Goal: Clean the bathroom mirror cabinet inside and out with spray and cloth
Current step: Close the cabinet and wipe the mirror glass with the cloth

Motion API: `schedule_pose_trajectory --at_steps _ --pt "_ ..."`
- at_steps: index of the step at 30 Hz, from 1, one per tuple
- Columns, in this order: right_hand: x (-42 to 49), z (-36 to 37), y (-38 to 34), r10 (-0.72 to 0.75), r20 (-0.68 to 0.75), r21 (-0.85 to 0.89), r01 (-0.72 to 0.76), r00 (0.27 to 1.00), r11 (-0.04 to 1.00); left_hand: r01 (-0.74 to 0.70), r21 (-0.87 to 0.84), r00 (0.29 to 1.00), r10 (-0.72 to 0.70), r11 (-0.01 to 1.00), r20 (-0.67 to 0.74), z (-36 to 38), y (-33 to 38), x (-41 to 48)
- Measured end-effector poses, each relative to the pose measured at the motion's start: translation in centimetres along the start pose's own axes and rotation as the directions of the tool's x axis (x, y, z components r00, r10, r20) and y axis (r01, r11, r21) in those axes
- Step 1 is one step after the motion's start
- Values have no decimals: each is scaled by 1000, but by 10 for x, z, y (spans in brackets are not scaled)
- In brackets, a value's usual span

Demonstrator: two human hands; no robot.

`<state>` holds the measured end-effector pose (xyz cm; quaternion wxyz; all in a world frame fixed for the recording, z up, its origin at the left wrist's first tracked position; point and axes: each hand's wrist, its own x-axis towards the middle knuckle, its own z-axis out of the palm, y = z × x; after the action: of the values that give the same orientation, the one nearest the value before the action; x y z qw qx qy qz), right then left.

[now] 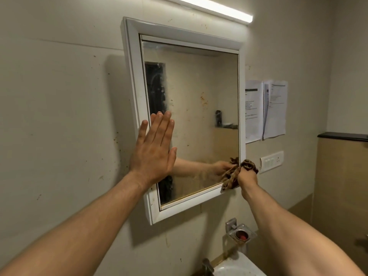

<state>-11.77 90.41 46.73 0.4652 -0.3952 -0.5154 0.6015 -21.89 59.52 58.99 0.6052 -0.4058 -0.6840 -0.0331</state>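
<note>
A white-framed mirror cabinet [133, 80] hangs on the wall with its door closed; the glass [195, 116] is smeared and spotted. My left hand [154, 150] lies flat with straight fingers against the lower left of the glass and frame. My right hand [247, 176] grips a bunched brown patterned cloth [232, 177] and holds it against the mirror's lower right corner. No spray bottle is in view.
A lit tube light [215, 8] runs above the cabinet. Two paper notices [264, 110] and a white switch plate [271, 161] are on the wall to the right. Below sit a metal soap holder [241, 234], a tap [207, 265] and a white basin [237, 267].
</note>
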Motion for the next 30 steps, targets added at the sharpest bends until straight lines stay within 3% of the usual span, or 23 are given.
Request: schedule_pose_trajectory --at_steps 3,6,10,11,14,18,20,23,25,27,30 --pt "-10 -4 -8 -58 -146 72 69 988 995 3 -18 1000 -3 1000 -4 1 -4 -3" --pt "-45 -2 -7 -248 -298 101 288 922 952 16 -67 1000 -16 998 4 2 -4 -7" --pt "-81 17 -25 -540 -250 52 568 804 821 38 -132 999 -35 991 19 1 4 -13" --pt "-94 36 -63 -615 -252 115 655 747 747 23 -127 999 -28 992 -31 -3 -9 -6" --pt "-118 53 -134 -699 -185 161 723 690 671 112 -206 991 -125 972 -54 -9 -10 -3" --pt "-163 89 -262 -900 -47 150 894 433 422 267 -292 956 -291 918 -41 -19 -37 13" --pt "-184 111 -313 -966 101 95 964 240 249 273 -330 956 -293 904 -12 -19 -45 16" --pt "-210 150 -355 -945 327 43 999 -13 1 222 -398 965 -258 890 -39 -18 -50 13" --pt "-221 169 -359 -906 417 -2 996 -77 -86 197 -461 953 -280 865 -118 -18 -55 13" --pt "-223 176 -346 -904 419 -40 993 -86 -113 215 -554 917 -361 805 -169 -18 -62 11" --pt "-218 170 -307 -876 429 -39 965 -220 -261 234 -652 869 -456 721 -191 -20 -72 10"
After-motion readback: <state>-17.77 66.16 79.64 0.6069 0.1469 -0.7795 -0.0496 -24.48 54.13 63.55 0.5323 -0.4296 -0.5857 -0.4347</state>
